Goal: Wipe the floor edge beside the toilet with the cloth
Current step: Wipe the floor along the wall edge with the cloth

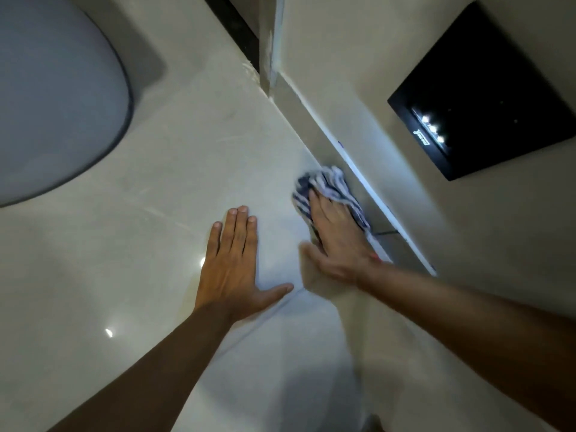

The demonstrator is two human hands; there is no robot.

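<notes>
Toilet [56,98] fills the upper left corner, seen from above as a broad, rounded, pale grey shape with a darker rim along its right edge. Pale, glossy floor tiles [174,169] spread out to its right and below, catching a few small bright glints of light.

Near the middle, the person's left hand [233,266] lies flat on the floor, palm down, fingers straight and close together, thumb spread out to the right. It holds nothing. Its bare forearm runs down toward the lower left.

Just to the right, the right hand [335,241] presses down on a cloth [327,188], fingers laid over it and pointing up and away. The hand is blurred, so whether the fingers curl around the fabric or only rest on it cannot be told. The cloth is bunched and crumpled, white with dark blue stripes, and it sticks out beyond the fingertips. It sits on the floor right at the edge where the tiles meet a low skirting strip [358,160] at the foot of the wall [358,57], well apart from the toilet.

Further right, a black rectangular panel [498,88] is set in the beige wall, with small white lights glowing along one side.
</notes>
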